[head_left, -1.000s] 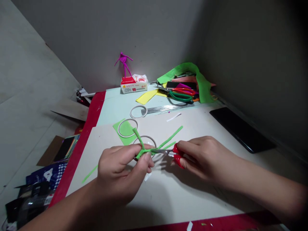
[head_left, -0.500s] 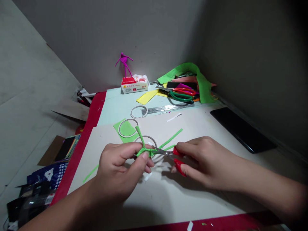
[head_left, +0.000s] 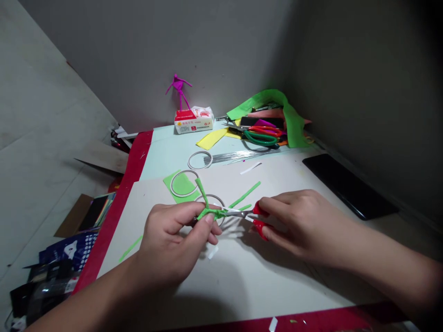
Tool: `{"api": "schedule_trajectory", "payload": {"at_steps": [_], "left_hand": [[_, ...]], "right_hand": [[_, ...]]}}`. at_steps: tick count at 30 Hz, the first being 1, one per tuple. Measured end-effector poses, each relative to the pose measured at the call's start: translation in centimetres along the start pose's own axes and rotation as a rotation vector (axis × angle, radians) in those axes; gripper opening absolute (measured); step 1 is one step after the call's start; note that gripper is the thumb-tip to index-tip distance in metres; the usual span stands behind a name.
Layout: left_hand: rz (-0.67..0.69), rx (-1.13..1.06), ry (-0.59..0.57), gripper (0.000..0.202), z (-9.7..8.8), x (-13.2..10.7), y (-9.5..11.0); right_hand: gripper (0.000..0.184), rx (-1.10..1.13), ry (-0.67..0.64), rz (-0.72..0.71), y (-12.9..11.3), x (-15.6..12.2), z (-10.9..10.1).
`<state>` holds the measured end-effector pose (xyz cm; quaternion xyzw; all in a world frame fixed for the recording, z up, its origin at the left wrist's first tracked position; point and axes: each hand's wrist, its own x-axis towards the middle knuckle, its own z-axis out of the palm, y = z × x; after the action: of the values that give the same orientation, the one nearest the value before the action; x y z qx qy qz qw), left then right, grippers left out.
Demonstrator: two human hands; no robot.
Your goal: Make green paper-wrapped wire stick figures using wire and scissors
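Two bare hands: left grip (head_left: 175, 242) pinching green strip knot (head_left: 209, 213); right grip (head_left: 301, 226) closed on red-handled steel scissors (head_left: 242, 214).

A forked green strip bundle (head_left: 209, 213), perhaps foam, touches red-handled scissors (head_left: 242, 214)

A craft workspace, shown by scissors (head_left: 260, 227), coloured sheets (head_left: 294, 124) and wire rods (head_left: 235, 157).

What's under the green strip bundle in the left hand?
Under the green strip bundle in the left hand lies a pale ring. Its far arc shows; its near arc and the board beneath are hidden.
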<state>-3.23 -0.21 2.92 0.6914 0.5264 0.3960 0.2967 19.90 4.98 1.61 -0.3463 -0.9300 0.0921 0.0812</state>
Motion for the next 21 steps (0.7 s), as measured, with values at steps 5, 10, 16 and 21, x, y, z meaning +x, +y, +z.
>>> {"api": "schedule_trajectory", "payload": {"at_steps": [5, 10, 16, 21], "left_hand": [[0.024, 0.022, -0.041, 0.021, -0.16, 0.02, 0.04], [0.024, 0.028, -0.054, 0.022, -0.23, 0.04, 0.3], [0.031, 0.025, -0.068, 0.023, -0.24, 0.07, 0.33], [0.013, 0.01, -0.083, 0.023, -0.29, 0.19, 0.43]], "right_hand": [[0.011, 0.055, 0.01, -0.032, -0.25, 0.25, 0.09], [0.013, 0.095, 0.014, -0.043, -0.38, 0.41, 0.49], [0.015, 0.116, 0.032, -0.055, -0.41, 0.48, 0.9], [0.015, 0.103, 0.045, -0.059, -0.43, 0.52, 0.98]]}}
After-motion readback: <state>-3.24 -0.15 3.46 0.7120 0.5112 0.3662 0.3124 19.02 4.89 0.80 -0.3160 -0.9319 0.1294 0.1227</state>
